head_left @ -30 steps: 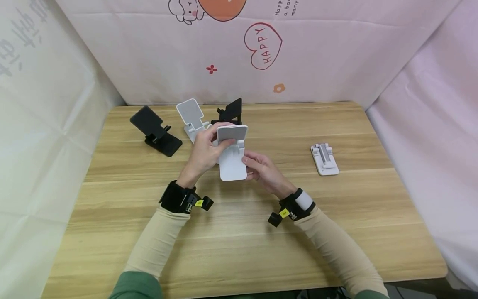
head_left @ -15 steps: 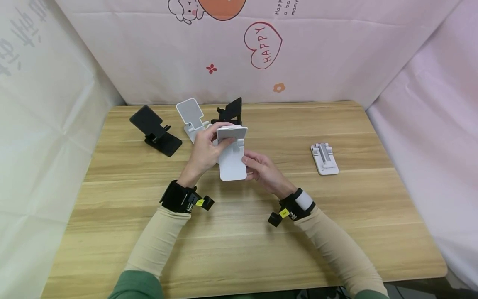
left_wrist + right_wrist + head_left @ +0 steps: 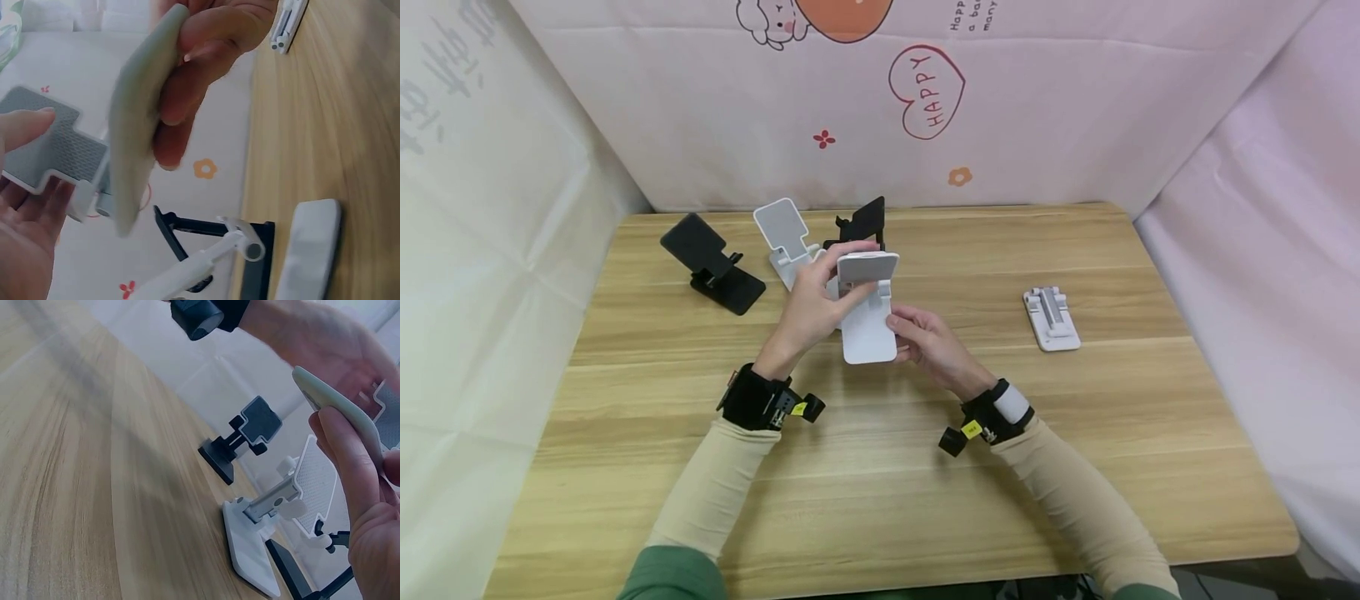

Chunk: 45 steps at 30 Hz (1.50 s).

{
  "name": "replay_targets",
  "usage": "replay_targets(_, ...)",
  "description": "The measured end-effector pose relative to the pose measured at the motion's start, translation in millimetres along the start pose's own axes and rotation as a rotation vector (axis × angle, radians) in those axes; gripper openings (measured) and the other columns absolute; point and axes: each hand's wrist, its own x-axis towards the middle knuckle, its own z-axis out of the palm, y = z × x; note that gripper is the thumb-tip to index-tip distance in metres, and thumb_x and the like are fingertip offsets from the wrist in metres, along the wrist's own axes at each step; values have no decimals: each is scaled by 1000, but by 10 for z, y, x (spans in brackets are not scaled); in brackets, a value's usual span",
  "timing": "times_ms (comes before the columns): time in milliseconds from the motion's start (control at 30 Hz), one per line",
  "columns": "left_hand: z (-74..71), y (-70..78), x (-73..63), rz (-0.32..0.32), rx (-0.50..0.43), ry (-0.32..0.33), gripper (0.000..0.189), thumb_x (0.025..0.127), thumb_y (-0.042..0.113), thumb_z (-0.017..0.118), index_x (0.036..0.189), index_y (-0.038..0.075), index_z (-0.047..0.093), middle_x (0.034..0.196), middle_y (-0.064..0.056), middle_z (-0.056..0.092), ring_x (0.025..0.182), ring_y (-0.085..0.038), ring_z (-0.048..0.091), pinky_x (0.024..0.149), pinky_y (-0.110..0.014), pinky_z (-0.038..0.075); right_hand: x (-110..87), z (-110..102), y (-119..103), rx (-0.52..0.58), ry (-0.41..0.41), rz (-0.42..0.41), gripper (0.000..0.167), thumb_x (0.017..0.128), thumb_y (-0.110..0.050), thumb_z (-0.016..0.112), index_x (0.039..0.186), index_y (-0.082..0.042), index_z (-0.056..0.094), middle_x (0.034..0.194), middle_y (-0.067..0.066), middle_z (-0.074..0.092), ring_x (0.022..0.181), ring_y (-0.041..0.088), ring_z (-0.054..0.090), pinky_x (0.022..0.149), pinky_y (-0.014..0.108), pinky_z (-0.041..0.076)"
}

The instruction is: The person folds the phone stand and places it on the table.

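Slightly shifted, the left hand [image 3: 805,304] pinches the white phone stand [image 3: 875,317] by its plate [image 3: 869,267], the right hand [image 3: 929,340] its base [image 3: 868,343], left of the folded stand [image 3: 1052,321], though a stiff hinge [image 3: 884,289] could jerk it loose.

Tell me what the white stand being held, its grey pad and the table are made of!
The white stand looks like smooth plastic: evenly coloured with rounded edges. Its grey pad seems rubbery and matte, with a fine texture. The table shows wood grain and a soft sheen, but could be printed laminate.
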Motion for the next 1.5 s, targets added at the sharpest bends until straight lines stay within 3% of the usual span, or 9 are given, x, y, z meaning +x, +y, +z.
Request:
replay_targets(100, -5, 71, 15, 76, 49, 9, 47, 92, 1, 75, 137, 1, 61, 140, -15, 64, 127, -28, 60, 109, -43, 47, 1, -6, 7, -17, -3, -3, 46, 111, -13, 43, 149, 12, 41, 111, 3, 74, 92, 13, 74, 68, 22, 61)
replay_targets(233, -22, 201, 45, 198, 151, 44, 39, 93, 3, 75, 131, 0, 66, 136, -15, 65, 128, -27, 60, 110, -38, 47, 0, -13, 29, -40, 6, 5, 45, 111, -14, 44, 148, 12, 43, 111, 3, 74, 92, 14, 73, 69, 24, 61)
replay_targets(500, -66, 352, 76, 375, 416, 40, 21, 93, 0, 73, 114, -1, 76, 115, -15, 73, 107, -29, 66, 94, -35, 55, 4, -32, 71, -42, 19, 5, 46, 111, -13, 44, 148, 13, 42, 111, 4, 73, 91, 13, 73, 69, 23, 60)
replay_targets(633, -64, 383, 76, 396, 519, 8, 18, 95, 0, 71, 112, 0, 78, 107, -14, 74, 100, -29, 65, 88, -36, 57, 3, -48, 84, -51, 9, 4, 46, 111, -15, 45, 149, 11, 43, 115, 8, 73, 93, 15, 73, 71, 25, 61)
replay_targets(867, -47, 431, 58, 361, 636, -40, 17, 95, -1, 70, 111, 0, 76, 105, -14, 71, 96, -30, 62, 85, -37, 56, -7, -53, 103, -37, 15, 4, 45, 109, -13, 46, 147, 12, 44, 115, 6, 72, 93, 15, 73, 72, 25, 61)
replay_targets(1133, -14, 443, 33, 414, 701, -46, 13, 97, -2, 67, 108, -2, 74, 105, -14, 69, 94, -29, 61, 83, -36, 55, 0, -19, 116, 4, 27, -3, 46, 107, -10, 47, 146, 15, 43, 109, 3, 74, 90, 15, 74, 72, 29, 63)
replay_targets(1333, 11, 430, 14, 464, 727, -45, 15, 97, -5, 66, 109, -1, 74, 104, -13, 69, 94, -29, 62, 88, -36, 55, 20, 5, 110, 45, 72, 9, 46, 106, -10, 47, 145, 17, 43, 107, 4, 74, 89, 15, 74, 72, 28, 63)
replay_targets(1500, 39, 407, 0, 502, 745, -51, 19, 94, -10, 66, 108, -1, 74, 103, -13, 69, 91, -28, 61, 85, -34, 55, 35, -3, 92, 38, 102, 2, 47, 106, -9, 48, 144, 17, 43, 105, 3, 73, 85, 14, 73, 70, 26, 62)
